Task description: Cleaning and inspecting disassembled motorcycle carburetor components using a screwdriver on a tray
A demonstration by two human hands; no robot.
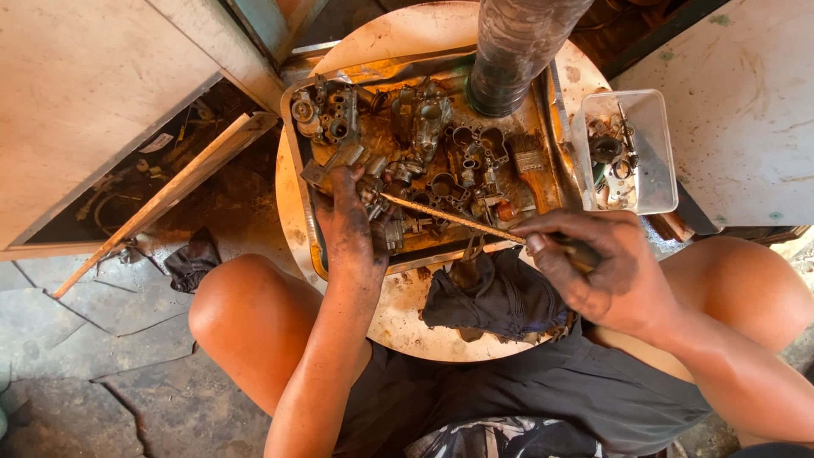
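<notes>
Here the screwdriver spans from right hand to left hand.

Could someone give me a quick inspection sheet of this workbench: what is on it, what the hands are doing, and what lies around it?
Surface: round table top, stained and worn, carrying a metal tray.
Job's things: greasy carburettor parts lie in the tray; a long thin rod reaches over them.
Clutter: dark rag; clear plastic tub of small parts; paintbrush; ribbed dark hose.
Hands: left hand rests on the parts in the tray; right hand grips the rod's handle.
Cables: nothing seen clearly.
Surroundings: cracked concrete floor; pale panels on either side.
</notes>
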